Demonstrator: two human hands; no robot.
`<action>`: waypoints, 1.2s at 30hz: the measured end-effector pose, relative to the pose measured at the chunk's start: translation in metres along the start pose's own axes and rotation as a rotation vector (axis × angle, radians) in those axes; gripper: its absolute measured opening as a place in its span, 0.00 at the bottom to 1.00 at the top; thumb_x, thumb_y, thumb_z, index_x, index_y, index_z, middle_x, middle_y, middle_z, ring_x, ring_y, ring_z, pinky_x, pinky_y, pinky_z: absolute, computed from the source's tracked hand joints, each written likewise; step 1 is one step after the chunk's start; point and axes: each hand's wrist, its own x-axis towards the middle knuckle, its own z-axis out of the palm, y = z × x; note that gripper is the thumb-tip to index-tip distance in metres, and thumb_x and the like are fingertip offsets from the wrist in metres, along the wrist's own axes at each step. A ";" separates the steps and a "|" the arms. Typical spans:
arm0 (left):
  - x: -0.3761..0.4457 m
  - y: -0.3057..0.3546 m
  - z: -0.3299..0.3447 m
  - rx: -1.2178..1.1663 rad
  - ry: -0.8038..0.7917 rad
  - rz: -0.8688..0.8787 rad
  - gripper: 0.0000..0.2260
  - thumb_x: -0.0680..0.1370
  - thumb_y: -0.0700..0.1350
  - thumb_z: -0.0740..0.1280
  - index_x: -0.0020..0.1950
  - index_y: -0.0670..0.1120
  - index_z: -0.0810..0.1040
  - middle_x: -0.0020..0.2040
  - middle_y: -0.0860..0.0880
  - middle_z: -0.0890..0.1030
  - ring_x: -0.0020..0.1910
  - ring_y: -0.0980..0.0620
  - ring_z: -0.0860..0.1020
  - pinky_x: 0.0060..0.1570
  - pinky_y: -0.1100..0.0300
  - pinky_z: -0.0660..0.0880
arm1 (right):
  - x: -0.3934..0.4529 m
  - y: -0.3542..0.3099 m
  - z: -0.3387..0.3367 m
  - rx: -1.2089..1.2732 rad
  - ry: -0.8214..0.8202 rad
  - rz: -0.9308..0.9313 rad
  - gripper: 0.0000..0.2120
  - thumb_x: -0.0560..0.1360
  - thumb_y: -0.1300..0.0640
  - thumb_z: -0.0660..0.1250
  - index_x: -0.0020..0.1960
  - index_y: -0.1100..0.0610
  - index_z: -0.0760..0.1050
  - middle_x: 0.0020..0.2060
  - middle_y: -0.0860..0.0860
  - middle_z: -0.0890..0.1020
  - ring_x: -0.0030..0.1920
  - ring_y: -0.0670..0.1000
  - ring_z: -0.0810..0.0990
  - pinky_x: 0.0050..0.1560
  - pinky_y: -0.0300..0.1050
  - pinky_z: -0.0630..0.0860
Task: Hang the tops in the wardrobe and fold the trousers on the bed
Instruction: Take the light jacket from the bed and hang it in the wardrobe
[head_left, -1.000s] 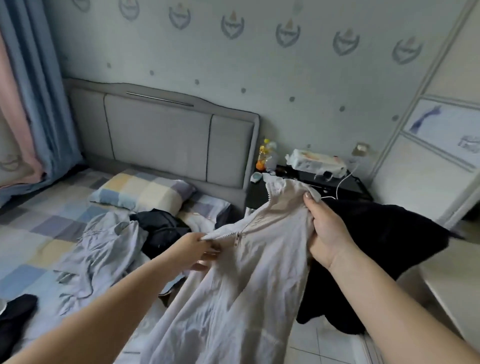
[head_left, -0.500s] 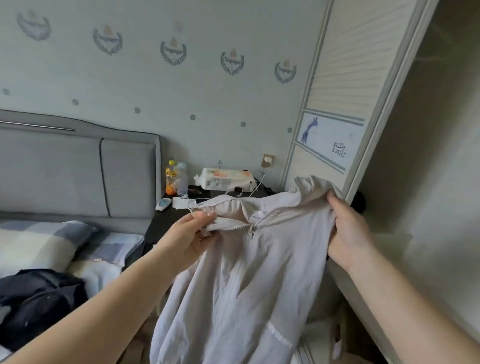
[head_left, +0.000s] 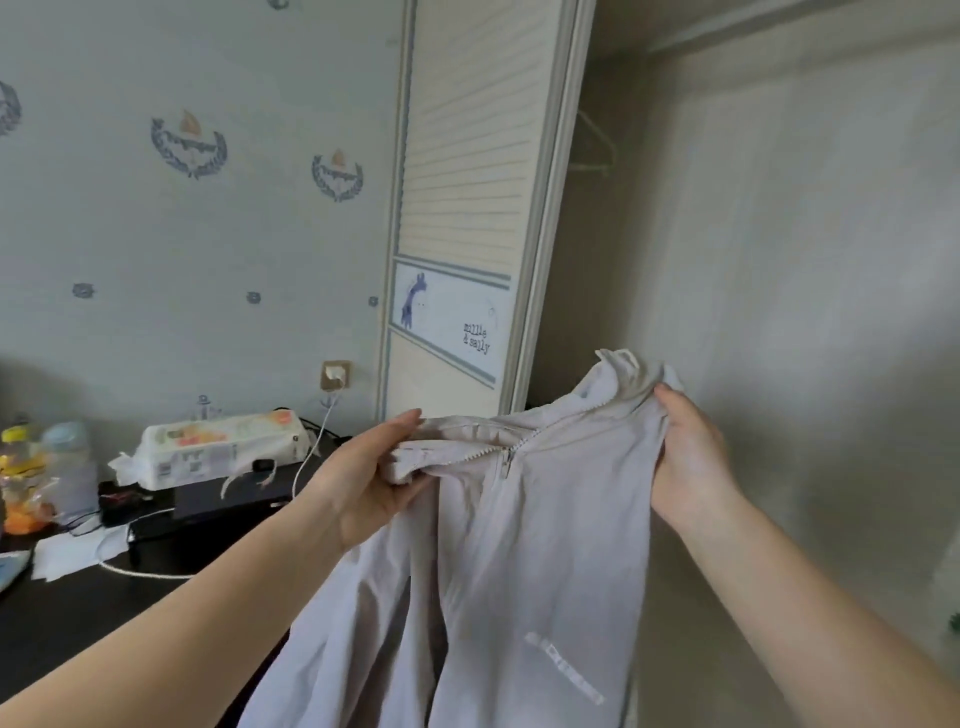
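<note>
Both hands, left hand (head_left: 371, 493) and right hand (head_left: 688, 457), grip the pale zip-up top (head_left: 509, 561) at the open wardrobe (head_left: 779, 260); next up, grabbing that hanger (head_left: 592, 150).

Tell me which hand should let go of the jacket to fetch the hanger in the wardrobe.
Probably the right hand: it grips the jacket collar on the wardrobe side, below the hanger. The left hand holds the other shoulder, toward the nightstand.

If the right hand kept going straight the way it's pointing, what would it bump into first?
Probably the wardrobe's back wall. The right hand, gripping the pale zip jacket, points up into the open wardrobe; depth is unclear.
</note>
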 end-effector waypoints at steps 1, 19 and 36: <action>0.019 0.003 0.007 -0.004 -0.020 -0.002 0.07 0.76 0.42 0.68 0.52 0.43 0.80 0.46 0.45 0.83 0.42 0.50 0.83 0.41 0.57 0.82 | 0.011 -0.005 0.003 0.024 0.020 -0.041 0.09 0.80 0.59 0.61 0.52 0.54 0.80 0.43 0.51 0.86 0.43 0.50 0.85 0.48 0.47 0.78; 0.210 0.039 0.164 -0.036 -0.645 -0.137 0.10 0.78 0.30 0.59 0.54 0.39 0.76 0.40 0.42 0.84 0.35 0.50 0.84 0.32 0.59 0.81 | 0.144 -0.136 -0.007 -0.134 0.354 -0.498 0.06 0.76 0.59 0.65 0.48 0.58 0.81 0.37 0.52 0.84 0.39 0.51 0.82 0.44 0.44 0.80; 0.336 0.051 0.335 -0.112 -0.865 0.121 0.25 0.76 0.29 0.55 0.74 0.39 0.62 0.59 0.37 0.78 0.47 0.45 0.84 0.40 0.55 0.81 | 0.292 -0.236 -0.050 -0.609 0.320 -0.656 0.11 0.79 0.58 0.58 0.46 0.52 0.78 0.45 0.54 0.82 0.43 0.51 0.80 0.47 0.44 0.75</action>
